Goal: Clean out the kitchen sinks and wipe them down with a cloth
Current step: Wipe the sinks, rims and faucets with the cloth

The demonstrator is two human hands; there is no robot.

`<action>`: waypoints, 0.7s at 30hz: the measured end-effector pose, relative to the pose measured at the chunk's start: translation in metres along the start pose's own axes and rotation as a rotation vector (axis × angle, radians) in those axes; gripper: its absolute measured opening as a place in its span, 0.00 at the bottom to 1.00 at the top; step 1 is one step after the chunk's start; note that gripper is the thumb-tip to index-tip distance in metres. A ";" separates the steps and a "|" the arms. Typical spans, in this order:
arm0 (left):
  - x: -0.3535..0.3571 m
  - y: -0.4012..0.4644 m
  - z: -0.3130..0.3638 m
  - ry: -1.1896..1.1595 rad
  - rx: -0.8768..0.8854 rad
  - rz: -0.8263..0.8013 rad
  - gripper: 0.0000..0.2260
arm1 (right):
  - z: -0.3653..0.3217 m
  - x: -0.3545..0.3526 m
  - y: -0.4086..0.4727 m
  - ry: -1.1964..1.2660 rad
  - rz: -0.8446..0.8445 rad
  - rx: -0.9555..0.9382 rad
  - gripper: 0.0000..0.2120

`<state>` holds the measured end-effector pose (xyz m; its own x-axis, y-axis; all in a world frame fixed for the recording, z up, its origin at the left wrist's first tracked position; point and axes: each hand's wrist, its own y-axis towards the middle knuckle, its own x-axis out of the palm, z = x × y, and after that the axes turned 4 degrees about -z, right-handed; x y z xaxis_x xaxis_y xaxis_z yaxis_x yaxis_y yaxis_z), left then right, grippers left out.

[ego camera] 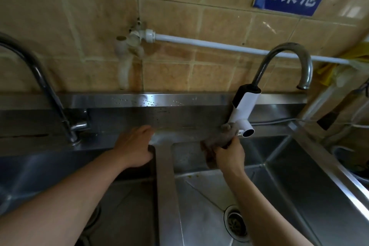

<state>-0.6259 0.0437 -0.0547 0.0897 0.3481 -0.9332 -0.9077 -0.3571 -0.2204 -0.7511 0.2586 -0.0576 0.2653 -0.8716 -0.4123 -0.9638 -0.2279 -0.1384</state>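
Observation:
Two steel sinks lie below me: the left sink (46, 168) and the right sink (289, 177) with a round drain (236, 223). A steel divider (165, 177) runs between them. My right hand (229, 156) grips a grey-brown cloth (217, 139) against the back ledge, at the base of the white electric faucet (242, 110). My left hand (135, 146) rests on the back corner of the left sink beside the divider, fingers reaching forward; the thumb hangs over the rim.
A chrome tap (40, 78) stands behind the left sink. A white pipe (209, 43) runs along the tiled wall. Blue signs hang above. At the right are yellow gloves (357, 54), a dark-handled tool (329, 120), a white cable and a bowl (347, 162).

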 end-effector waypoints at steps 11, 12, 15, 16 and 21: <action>-0.012 0.020 -0.054 0.152 -0.201 0.200 0.42 | -0.051 0.062 0.086 -0.586 0.071 -0.342 0.33; -0.011 0.022 -0.056 0.156 -0.216 0.229 0.42 | -0.049 0.065 0.093 -0.618 0.043 -0.335 0.33; -0.009 0.028 -0.064 0.194 -0.261 0.304 0.45 | -0.043 0.077 0.110 -0.527 0.116 -0.364 0.25; -0.009 0.029 -0.068 0.203 -0.278 0.313 0.46 | -0.042 0.081 0.113 -0.475 0.161 -0.362 0.23; -0.005 0.031 -0.084 0.244 -0.283 0.293 0.47 | -0.040 0.110 0.110 -0.418 0.286 -0.421 0.24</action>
<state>-0.6203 -0.0416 -0.0811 -0.0285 -0.0045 -0.9996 -0.7651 -0.6435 0.0247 -0.8293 0.1198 -0.0822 -0.0962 -0.7003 -0.7073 -0.9034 -0.2370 0.3574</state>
